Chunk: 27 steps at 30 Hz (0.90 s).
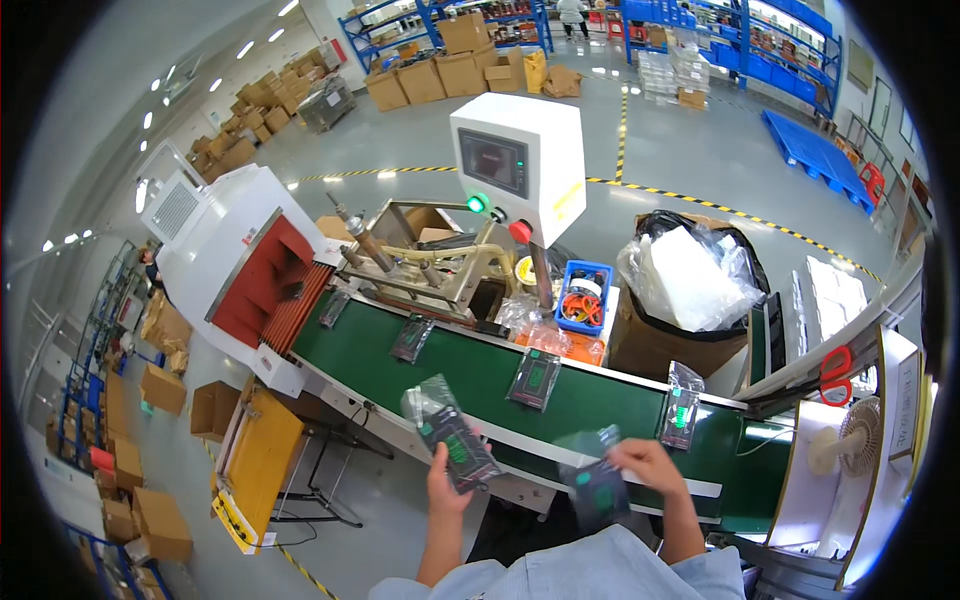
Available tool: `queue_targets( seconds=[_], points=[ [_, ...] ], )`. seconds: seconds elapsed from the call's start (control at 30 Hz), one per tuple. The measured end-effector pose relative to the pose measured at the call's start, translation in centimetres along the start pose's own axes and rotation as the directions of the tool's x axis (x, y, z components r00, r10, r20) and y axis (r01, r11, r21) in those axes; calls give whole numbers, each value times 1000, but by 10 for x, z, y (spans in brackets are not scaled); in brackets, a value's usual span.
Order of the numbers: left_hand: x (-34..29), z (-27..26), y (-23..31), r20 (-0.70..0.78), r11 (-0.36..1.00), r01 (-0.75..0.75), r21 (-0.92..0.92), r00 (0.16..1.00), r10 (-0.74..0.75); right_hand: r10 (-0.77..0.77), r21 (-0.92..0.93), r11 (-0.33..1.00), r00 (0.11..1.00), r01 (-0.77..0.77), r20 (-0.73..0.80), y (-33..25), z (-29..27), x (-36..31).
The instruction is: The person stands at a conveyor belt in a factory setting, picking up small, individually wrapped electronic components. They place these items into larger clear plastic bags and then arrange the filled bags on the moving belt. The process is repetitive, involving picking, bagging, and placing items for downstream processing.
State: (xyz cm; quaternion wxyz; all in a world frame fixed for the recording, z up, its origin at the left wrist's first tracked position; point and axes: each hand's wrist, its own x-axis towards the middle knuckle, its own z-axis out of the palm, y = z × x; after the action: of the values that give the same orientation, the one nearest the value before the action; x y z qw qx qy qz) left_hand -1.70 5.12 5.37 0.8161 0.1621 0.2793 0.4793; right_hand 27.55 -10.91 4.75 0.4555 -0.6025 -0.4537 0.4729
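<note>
My left hand (pixel 447 487) grips a flat dark package in a clear plastic bag (pixel 458 445), with green print on its face, held over the near edge of the green conveyor belt (pixel 475 375). To its right, my right hand (pixel 650 466) pinches the upper corner of a second bagged package (pixel 597 492), blurred by motion and hanging in front of the belt. Several similar bagged packages lie spaced along the belt: one in the middle (pixel 535 380), another farther left (pixel 411 338), and one at the right (pixel 680 408).
At the belt's left end stands a white tunnel machine (pixel 215 240) with red curtain strips (pixel 265 285). Behind the belt are a control box (pixel 545 150), a blue tool bin (pixel 585 300) and a bag-lined carton (pixel 640 345). Red-handled scissors (pixel 836 376) and a fan (pixel 857 440) are at right.
</note>
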Motion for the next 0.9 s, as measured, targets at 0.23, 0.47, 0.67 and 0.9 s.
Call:
queue_targets(
  seconds=[0.23,0.47,0.67,0.9],
  points=[
    [-5,-33,7,9,984,-6,176,1000,5,-22,-73,995,589,-62,-808,24,-135,-42],
    [-15,3,-14,3,991,63,120,998,-64,-261,-390,808,325,-441,-909,90,-232,-96],
    [-13,19,-19,11,981,53,187,998,-56,-311,-500,583,393,-640,-866,122,-235,-94],
    [-17,22,-15,53,979,44,198,997,-55,-301,-523,479,428,-705,-852,143,-243,-85]
  ],
)
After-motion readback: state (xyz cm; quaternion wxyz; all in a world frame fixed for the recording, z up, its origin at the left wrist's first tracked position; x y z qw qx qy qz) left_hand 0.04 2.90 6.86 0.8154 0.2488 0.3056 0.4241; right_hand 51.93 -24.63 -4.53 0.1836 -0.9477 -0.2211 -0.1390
